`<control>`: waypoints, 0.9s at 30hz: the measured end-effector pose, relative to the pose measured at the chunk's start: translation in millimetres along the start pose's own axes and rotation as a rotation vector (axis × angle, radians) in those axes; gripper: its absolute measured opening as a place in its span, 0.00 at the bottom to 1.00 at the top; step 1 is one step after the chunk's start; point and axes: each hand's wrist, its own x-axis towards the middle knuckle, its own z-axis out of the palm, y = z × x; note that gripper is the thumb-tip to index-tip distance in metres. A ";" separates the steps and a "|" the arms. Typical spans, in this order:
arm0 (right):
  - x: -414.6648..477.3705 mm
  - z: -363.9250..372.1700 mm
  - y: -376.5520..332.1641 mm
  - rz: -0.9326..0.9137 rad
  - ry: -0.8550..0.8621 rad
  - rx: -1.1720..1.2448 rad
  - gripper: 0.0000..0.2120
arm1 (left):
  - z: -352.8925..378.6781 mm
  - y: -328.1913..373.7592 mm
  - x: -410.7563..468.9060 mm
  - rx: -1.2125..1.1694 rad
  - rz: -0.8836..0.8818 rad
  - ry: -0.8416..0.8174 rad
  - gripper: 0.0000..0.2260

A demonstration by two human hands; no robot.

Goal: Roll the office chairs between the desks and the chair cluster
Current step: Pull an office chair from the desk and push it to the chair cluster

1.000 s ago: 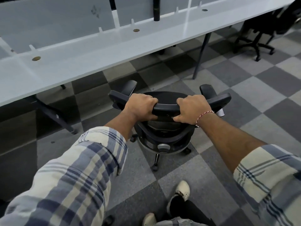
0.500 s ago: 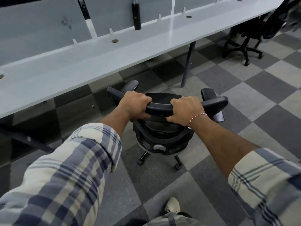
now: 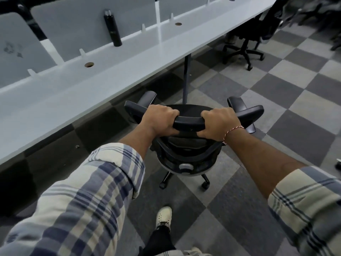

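Note:
A black office chair (image 3: 188, 154) stands on the checkered carpet just in front of me, seen from behind and above. My left hand (image 3: 159, 120) grips the left part of its curved top rail. My right hand (image 3: 219, 122), with a red-and-white thread at the wrist, grips the right part of the same rail. Both armrests stick out ahead, and the left one lies close to the edge of the long white desk (image 3: 96, 85). Two of the chair's castors show below the seat.
A black bottle (image 3: 113, 27) stands on the desk by the grey divider panels. A dark desk leg (image 3: 186, 78) drops just ahead of the chair. Another black office chair (image 3: 245, 41) sits at the desk far right, with more dark chairs blurred behind it.
The chair and I have rolled along the desk toward the right; the bottle, the desk leg and the far chair have all drawn nearer. Both hands keep the same grip.

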 end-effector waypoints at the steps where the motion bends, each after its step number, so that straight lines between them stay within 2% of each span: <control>1: 6.3 1.0 5.6 0.010 0.013 -0.009 0.20 | 3.7 -4.0 11.7 -0.007 0.013 0.001 0.17; 8: 67.8 12.0 50.2 0.150 0.042 -0.023 0.21 | 24.0 -40.7 109.6 -0.026 0.135 -0.004 0.16; 16: 132.2 21.5 115.1 0.222 0.048 -0.020 0.21 | 47.3 -64.4 211.6 -0.019 0.216 0.013 0.16; 27: 225.2 41.4 253.0 0.184 0.073 -0.002 0.21 | 74.3 -66.4 380.6 -0.016 0.240 0.045 0.16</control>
